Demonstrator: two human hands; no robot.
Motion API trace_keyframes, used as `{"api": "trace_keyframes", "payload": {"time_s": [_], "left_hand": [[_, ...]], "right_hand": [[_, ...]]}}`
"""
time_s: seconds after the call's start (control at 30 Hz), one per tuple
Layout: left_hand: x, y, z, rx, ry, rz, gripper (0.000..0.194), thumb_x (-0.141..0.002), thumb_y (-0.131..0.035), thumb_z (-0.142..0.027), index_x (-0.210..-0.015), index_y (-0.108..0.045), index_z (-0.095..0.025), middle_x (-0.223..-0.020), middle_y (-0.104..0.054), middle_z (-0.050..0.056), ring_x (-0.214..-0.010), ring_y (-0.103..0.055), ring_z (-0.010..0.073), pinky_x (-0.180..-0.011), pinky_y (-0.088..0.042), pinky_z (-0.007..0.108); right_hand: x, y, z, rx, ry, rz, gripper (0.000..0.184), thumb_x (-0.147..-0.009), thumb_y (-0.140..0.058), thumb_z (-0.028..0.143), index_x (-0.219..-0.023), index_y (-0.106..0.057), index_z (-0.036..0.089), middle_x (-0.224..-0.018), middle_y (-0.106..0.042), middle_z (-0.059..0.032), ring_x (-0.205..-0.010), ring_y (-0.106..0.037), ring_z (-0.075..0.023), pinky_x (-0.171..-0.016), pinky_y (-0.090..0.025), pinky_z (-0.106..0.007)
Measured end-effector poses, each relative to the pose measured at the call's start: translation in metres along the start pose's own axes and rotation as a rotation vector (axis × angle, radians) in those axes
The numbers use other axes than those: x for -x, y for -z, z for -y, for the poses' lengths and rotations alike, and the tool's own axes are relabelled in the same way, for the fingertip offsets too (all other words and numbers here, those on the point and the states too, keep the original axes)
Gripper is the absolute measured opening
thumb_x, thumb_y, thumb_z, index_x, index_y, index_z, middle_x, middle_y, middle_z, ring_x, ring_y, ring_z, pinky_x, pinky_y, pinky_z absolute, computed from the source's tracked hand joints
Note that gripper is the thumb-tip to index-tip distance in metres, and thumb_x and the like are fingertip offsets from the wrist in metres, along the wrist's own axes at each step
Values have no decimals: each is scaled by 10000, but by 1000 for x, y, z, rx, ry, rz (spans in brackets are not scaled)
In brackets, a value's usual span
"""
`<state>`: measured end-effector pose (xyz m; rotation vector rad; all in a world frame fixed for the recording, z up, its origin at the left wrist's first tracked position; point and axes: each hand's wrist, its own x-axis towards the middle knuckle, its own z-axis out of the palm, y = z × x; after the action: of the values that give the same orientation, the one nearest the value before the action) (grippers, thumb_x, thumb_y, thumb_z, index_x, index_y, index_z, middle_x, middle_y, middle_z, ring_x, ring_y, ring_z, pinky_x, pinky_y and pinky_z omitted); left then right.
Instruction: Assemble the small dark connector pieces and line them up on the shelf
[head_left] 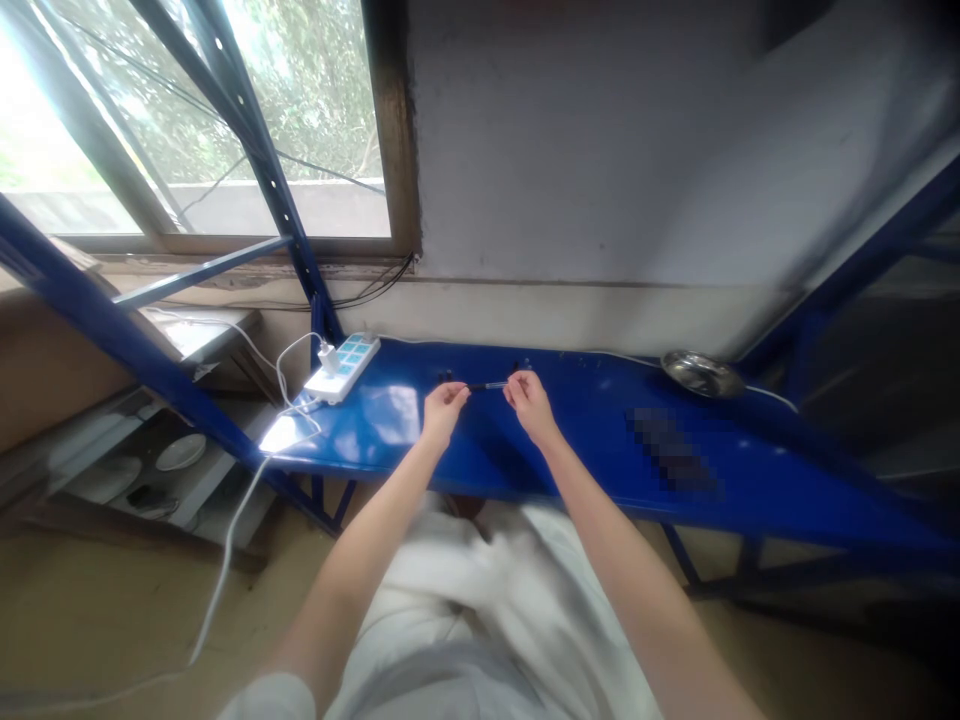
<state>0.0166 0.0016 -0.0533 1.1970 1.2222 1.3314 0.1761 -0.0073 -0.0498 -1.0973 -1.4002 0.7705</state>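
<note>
In the head view, the left hand point(445, 408) pinches the dark end of what looks like a pen point(486, 386), and the right hand point(529, 402) pinches its clear end; it spans the gap between them, above the bench point(592, 450). The step in hand seems to be working on its two ends, though joining or parting cannot be told; the next move would call for firm fingertips and both ends in line.

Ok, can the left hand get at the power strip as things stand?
Probably yes: only tabletop shows between the left hand and the strip, though that hand's grip on the pen may need to loosen first.
</note>
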Motion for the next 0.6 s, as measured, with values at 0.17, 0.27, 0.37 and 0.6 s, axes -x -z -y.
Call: {"api": "trace_keyframes", "payload": {"time_s": [0.17, 0.27, 0.37, 0.6], "left_hand": [[3, -1, -8, 66, -14, 84, 268, -645, -685, -305, -842, -646, -127, -791, -667, 64, -709, -595, 124, -707, -467, 268], [3, -5, -9, 89, -22, 120, 278, -632, -699, -310, -835, -646, -128, -777, -665, 60, -697, -592, 119, -682, -469, 253], [1, -6, -8, 84, -38, 132, 289, -635, -697, -327, -842, -641, -133, -767, -660, 53, -691, -588, 117, -663, -469, 242], [-5, -4, -10, 3, -181, 81, 246, -710, -628, -306, -904, -642, -156, -859, -653, 59, -727, -582, 113, -698, -465, 237]], "right_hand": [[-6, 0, 1, -66, -10, 43, 208, -831, -436, 430, -875, -393, 231, -590, -433, 57, -524, -427, -101, -509, -346, -230], [-8, -5, 1, -34, -7, 98, 239, -825, -431, 449, -919, -408, 230, -585, -436, 62, -528, -440, -104, -521, -357, -234], [-8, -7, 1, -9, -5, 115, 253, -829, -412, 461, -925, -417, 227, -587, -452, 59, -533, -454, -106, -535, -375, -241], [-5, 1, 7, 200, 9, 237, 165, -820, -450, 374, -858, -462, 214, -708, -603, 10, -605, -543, -115, -641, -443, -283]]}}
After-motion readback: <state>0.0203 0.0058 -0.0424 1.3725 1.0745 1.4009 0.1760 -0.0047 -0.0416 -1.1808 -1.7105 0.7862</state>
